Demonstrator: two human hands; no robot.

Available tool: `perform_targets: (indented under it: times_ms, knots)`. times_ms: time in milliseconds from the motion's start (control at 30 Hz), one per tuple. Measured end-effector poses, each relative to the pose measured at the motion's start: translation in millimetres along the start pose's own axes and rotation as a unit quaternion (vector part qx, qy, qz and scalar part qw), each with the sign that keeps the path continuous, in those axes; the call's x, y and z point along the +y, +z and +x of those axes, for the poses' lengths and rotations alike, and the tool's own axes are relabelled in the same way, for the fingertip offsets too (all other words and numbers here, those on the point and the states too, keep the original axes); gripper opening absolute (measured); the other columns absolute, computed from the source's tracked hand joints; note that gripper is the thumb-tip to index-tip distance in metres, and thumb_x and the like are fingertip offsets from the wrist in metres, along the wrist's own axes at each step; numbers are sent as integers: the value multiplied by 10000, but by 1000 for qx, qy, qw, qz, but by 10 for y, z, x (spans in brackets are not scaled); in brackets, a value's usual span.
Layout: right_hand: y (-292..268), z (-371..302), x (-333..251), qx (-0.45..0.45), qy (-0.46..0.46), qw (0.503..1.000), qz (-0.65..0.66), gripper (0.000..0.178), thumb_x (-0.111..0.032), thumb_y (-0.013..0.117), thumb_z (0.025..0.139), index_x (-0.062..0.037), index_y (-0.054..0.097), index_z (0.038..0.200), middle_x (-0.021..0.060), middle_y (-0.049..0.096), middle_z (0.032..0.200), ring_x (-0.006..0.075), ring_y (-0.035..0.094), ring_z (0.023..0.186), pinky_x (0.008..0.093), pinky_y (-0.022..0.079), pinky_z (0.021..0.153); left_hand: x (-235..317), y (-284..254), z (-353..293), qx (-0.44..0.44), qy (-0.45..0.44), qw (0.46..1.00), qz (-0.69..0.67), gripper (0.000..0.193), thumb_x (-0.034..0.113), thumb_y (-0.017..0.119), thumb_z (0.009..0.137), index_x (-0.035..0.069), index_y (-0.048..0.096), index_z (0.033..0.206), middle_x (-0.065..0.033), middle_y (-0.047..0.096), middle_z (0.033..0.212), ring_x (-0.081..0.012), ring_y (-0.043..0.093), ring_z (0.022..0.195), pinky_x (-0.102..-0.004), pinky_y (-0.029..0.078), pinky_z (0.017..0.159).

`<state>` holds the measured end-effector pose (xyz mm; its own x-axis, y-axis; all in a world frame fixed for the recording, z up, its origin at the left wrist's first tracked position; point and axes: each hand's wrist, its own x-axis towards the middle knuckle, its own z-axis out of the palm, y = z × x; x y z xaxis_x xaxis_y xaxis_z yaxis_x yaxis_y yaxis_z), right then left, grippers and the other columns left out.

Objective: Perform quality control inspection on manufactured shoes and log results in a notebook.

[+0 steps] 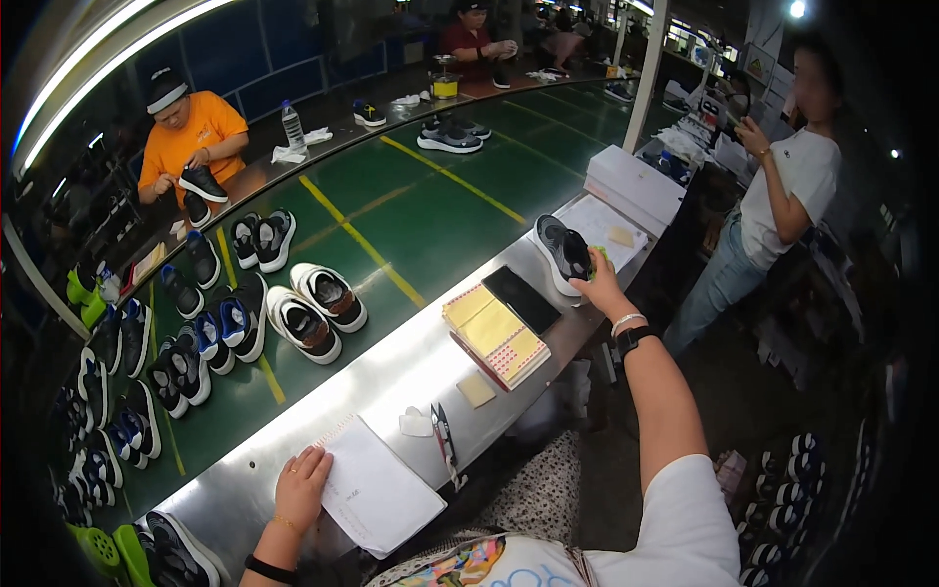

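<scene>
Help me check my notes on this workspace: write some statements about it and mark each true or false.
1. The left hand touches the white notepad. True.
2. The right hand grips a clear bottle. False: the right hand grips a dark shoe.
3. The snips lie left of the notepad. False: the snips lie to its right.
4. White-and-brown shoes stand on the green surface. True.

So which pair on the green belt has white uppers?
The white pair with brown heel patches, just right of the blue-lined pair; the others' uppers are darker.
</scene>
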<state>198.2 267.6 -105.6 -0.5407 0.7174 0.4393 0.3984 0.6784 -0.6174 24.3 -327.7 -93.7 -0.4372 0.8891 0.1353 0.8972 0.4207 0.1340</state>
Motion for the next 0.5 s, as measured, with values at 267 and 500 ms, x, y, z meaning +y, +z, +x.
perform_targets:
  times_ms: [267, 500]
  knots:
    - [-75, -58, -233, -62, -73, 990, -107, 427, -262, 697, 720, -89, 564, 1086, 173, 510, 1084, 353, 503, 1014, 399, 409, 884, -75, -40, -87, -18, -4, 999, -40, 395, 40, 534, 728, 76, 550, 1121, -117, 516, 1221, -284, 458, 1173, -424, 366, 972]
    - [-39, -346, -1181, -72, -189, 978, -44, 503, -197, 625, 797, -48, 438, 1239, 204, 403, 1253, 358, 397, 1166, 402, 319, 988, -343, 57, -68, -42, -175, 873, -453, 367, 83, 541, 819, 102, 545, 1186, -118, 524, 1238, -245, 495, 1141, -304, 392, 961]
